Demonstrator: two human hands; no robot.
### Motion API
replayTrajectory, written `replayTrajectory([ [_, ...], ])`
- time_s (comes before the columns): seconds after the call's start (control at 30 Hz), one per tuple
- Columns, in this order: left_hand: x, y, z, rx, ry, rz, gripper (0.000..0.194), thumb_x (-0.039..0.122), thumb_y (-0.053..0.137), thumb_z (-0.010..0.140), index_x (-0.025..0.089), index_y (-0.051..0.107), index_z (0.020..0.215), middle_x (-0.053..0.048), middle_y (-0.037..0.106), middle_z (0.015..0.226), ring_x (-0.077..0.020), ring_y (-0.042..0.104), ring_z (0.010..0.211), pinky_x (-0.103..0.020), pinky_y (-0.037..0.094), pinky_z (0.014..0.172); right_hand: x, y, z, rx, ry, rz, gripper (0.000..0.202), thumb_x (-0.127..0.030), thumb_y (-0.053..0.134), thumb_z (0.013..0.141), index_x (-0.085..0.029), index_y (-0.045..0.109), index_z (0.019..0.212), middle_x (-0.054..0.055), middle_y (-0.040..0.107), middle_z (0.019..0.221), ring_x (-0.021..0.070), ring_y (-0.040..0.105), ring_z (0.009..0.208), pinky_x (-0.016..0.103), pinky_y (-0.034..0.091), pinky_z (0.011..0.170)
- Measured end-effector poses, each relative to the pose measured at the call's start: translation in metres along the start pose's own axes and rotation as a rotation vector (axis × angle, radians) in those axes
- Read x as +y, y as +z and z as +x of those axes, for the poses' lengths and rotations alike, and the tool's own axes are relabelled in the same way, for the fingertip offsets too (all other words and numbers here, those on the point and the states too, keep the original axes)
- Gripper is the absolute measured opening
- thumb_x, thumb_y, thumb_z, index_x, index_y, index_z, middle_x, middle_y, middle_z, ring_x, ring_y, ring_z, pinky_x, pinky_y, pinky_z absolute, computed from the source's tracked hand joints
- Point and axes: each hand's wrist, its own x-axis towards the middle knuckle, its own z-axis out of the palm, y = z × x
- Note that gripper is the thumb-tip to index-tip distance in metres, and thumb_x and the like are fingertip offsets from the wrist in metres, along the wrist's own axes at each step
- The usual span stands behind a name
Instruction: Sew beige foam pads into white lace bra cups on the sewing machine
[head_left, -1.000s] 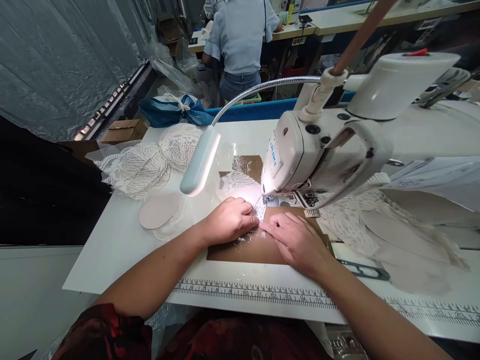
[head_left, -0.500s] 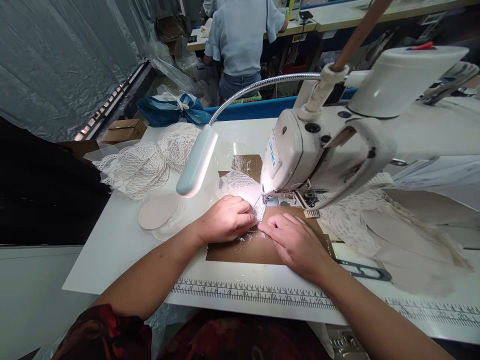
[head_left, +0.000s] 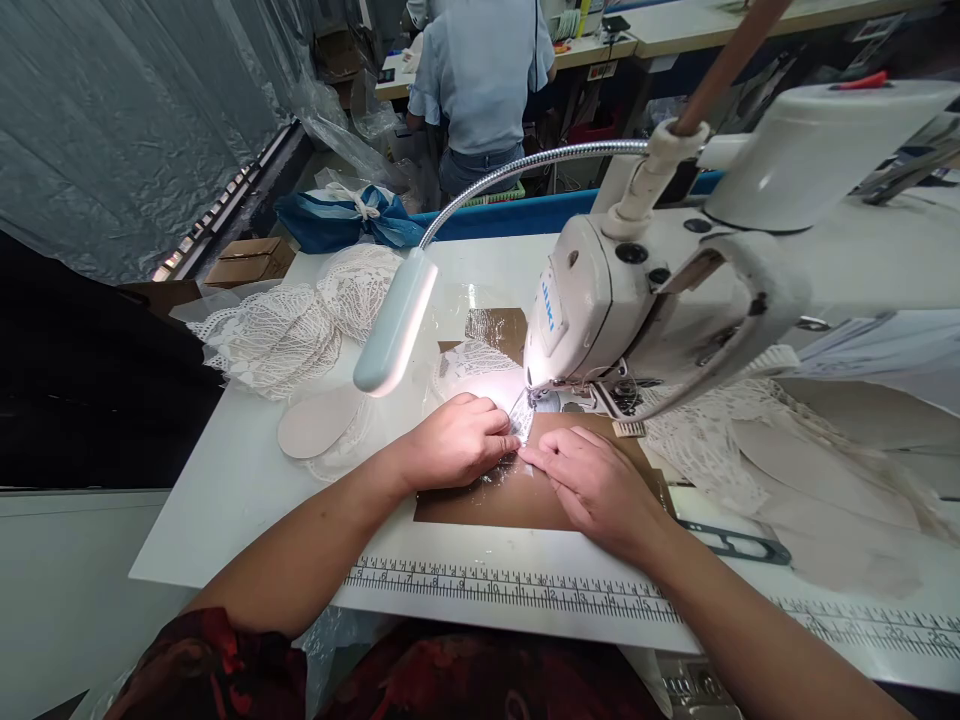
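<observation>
A piece of white lace [head_left: 480, 362] runs under the needle area of the white sewing machine [head_left: 581, 300], lit brightly by the lamp. Its near end comes down to a narrow strip between my hands. My left hand [head_left: 459, 440] is closed, thumb and fingers pinching the left edge of that strip. My right hand [head_left: 589, 478] is closed too, its fingertips gripping the tip of the lace from the right. Both rest over a brown board [head_left: 480, 508] with shiny clear film on it. The fingertips hide part of the lace edge.
Lace pieces [head_left: 262, 335] lie stacked at the left, near an oval pale pad [head_left: 319, 422]. A lamp [head_left: 395, 325] hangs low over the table. More lace [head_left: 705, 440] and a grey thread-snip-like tool [head_left: 735, 543] lie right. A ruler strip [head_left: 525, 590] lines the front edge. A person [head_left: 484, 80] sits beyond.
Hands and lace stay nearly in place, both still at the strip before the needle. The whole view has shifted slightly. The person beyond has drawn the right arm in.
</observation>
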Motion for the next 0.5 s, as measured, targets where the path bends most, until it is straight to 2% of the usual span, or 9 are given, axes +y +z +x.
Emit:
replayTrajectory([
  [0.1, 0.0, 0.001, 0.0, 0.004, 0.012, 0.013, 0.025, 0.026, 0.045, 0.097, 0.018, 0.069, 0.093, -0.005, 0.059, 0.079, -0.0163, 0.049, 0.073, -0.031, 0.033, 0.067, 0.002, 0.002, 0.001, 0.062, 0.046, 0.024, 0.037, -0.009, 0.038, 0.09, -0.017, 0.066, 0.113, 0.006, 0.062, 0.085, 0.0152, 0.051, 0.071, 0.028, 0.04, 0.063],
  [0.23, -0.004, -0.001, -0.003, 0.012, 0.012, -0.084, 0.023, 0.027, 0.047, 0.096, 0.019, 0.069, 0.097, -0.006, 0.061, 0.082, -0.0162, 0.052, 0.075, -0.031, 0.038, 0.068, 0.001, 0.005, 0.002, 0.033, 0.044, -0.09, 0.039, -0.006, 0.04, 0.087, -0.017, 0.066, 0.113, 0.006, 0.06, 0.082, 0.0172, 0.051, 0.073, 0.029, 0.04, 0.063],
  [0.37, -0.013, -0.006, -0.006, 0.174, -0.056, -0.248, 0.021, 0.023, 0.05, 0.091, 0.016, 0.068, 0.1, -0.007, 0.065, 0.086, -0.0162, 0.056, 0.08, -0.03, 0.046, 0.072, -0.004, 0.006, 0.002, 0.001, 0.033, -0.233, 0.041, 0.0, 0.04, 0.079, -0.015, 0.067, 0.106, 0.007, 0.06, 0.082, 0.0192, 0.048, 0.075, 0.03, 0.037, 0.065],
  [0.43, -0.016, -0.009, -0.007, 0.274, -0.132, -0.266, 0.019, 0.021, 0.051, 0.09, 0.015, 0.068, 0.097, -0.007, 0.065, 0.085, -0.0162, 0.056, 0.081, -0.03, 0.048, 0.073, -0.006, 0.006, 0.002, 0.005, 0.033, -0.26, 0.04, 0.0, 0.04, 0.079, -0.016, 0.067, 0.103, 0.007, 0.059, 0.081, 0.0193, 0.046, 0.074, 0.03, 0.035, 0.065],
  [0.5, -0.017, -0.01, -0.006, 0.318, -0.173, -0.248, 0.017, 0.02, 0.052, 0.09, 0.015, 0.067, 0.095, -0.007, 0.066, 0.085, -0.0162, 0.056, 0.081, -0.031, 0.048, 0.074, -0.006, 0.006, 0.002, 0.01, 0.038, -0.275, 0.04, 0.0, 0.04, 0.079, -0.017, 0.067, 0.102, 0.006, 0.059, 0.08, 0.0191, 0.044, 0.073, 0.03, 0.033, 0.064],
])
